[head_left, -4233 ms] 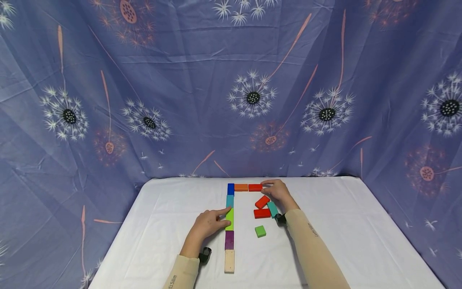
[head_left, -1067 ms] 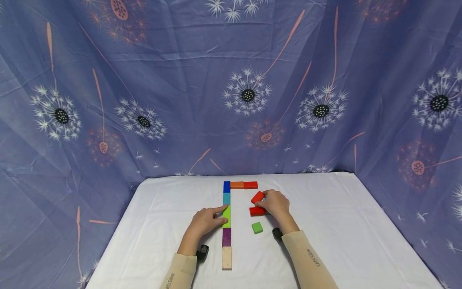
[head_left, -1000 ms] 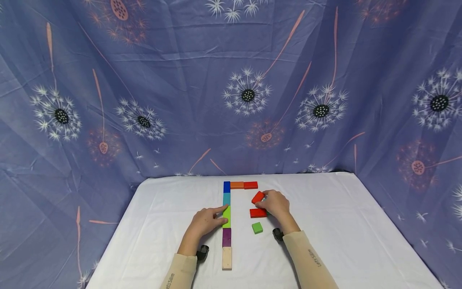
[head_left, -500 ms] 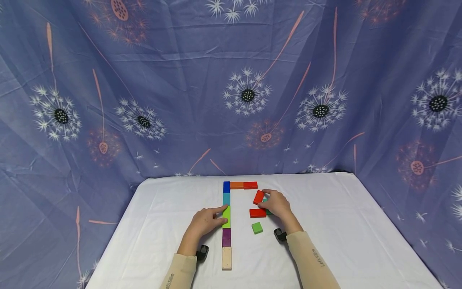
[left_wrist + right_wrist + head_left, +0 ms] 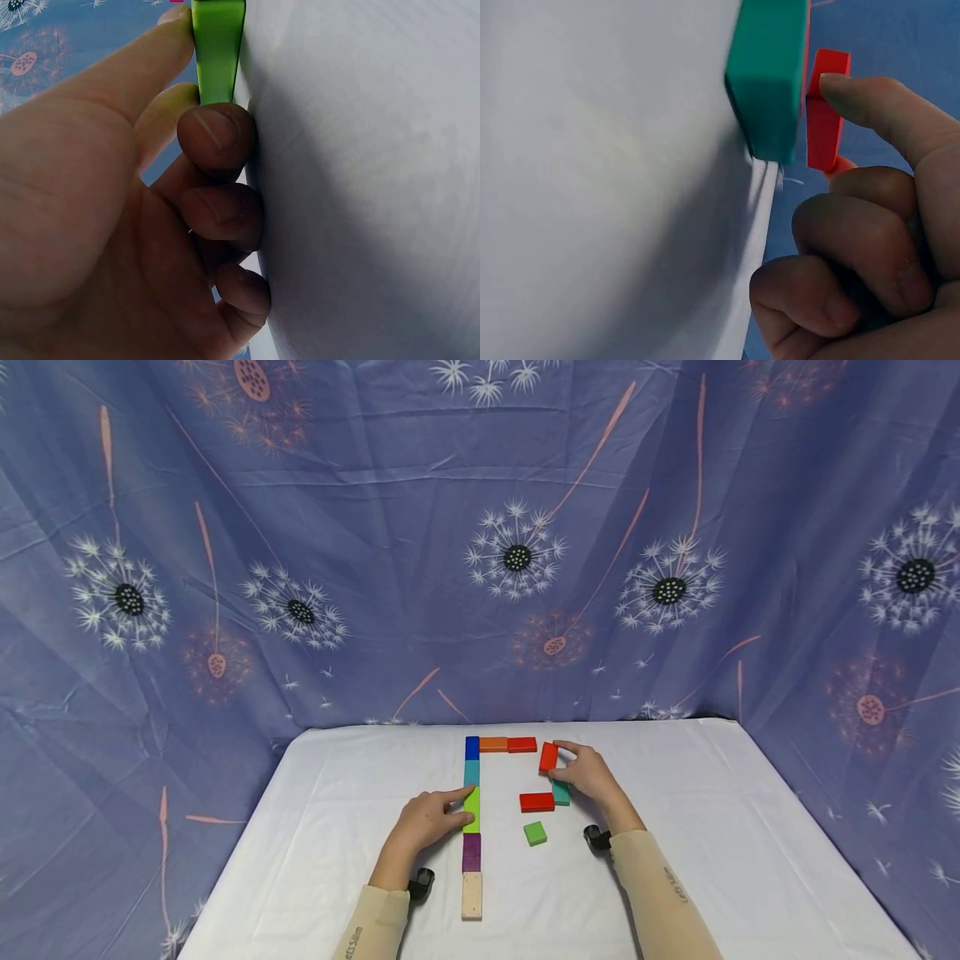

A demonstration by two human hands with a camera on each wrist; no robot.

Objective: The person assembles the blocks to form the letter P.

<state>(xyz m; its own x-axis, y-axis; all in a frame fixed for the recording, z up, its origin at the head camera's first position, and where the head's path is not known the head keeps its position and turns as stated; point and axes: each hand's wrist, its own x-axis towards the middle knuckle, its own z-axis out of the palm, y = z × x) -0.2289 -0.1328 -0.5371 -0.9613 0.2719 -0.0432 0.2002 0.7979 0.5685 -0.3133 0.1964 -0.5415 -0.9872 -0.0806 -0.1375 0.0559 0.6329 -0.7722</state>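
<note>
My left hand (image 5: 422,820) rests against a lime green block (image 5: 472,806), thumb and index finger touching it. In the left wrist view the other fingers curl beside the lime block (image 5: 219,52), their tips at the cloth. My right hand (image 5: 591,774) pinches a red block (image 5: 548,758) between thumb and fingers, beyond a teal block (image 5: 561,793). The right wrist view has this red block (image 5: 825,131) apart from the cloth, with the teal block (image 5: 769,75) nearer the camera. Another red block (image 5: 536,802) lies against the teal one.
A column runs blue (image 5: 472,748), light blue (image 5: 472,772), lime, purple (image 5: 471,852), bare wood (image 5: 472,896). From its far end an orange block (image 5: 493,744) and a red block (image 5: 522,744) extend right. A small green block (image 5: 535,833) lies nearer. Patterned curtain (image 5: 405,568) stands behind.
My right hand has left the far row's red block, taken hold of a loose red one, turned it more upright and moved it away and right. My left hand stays at the lime block.
</note>
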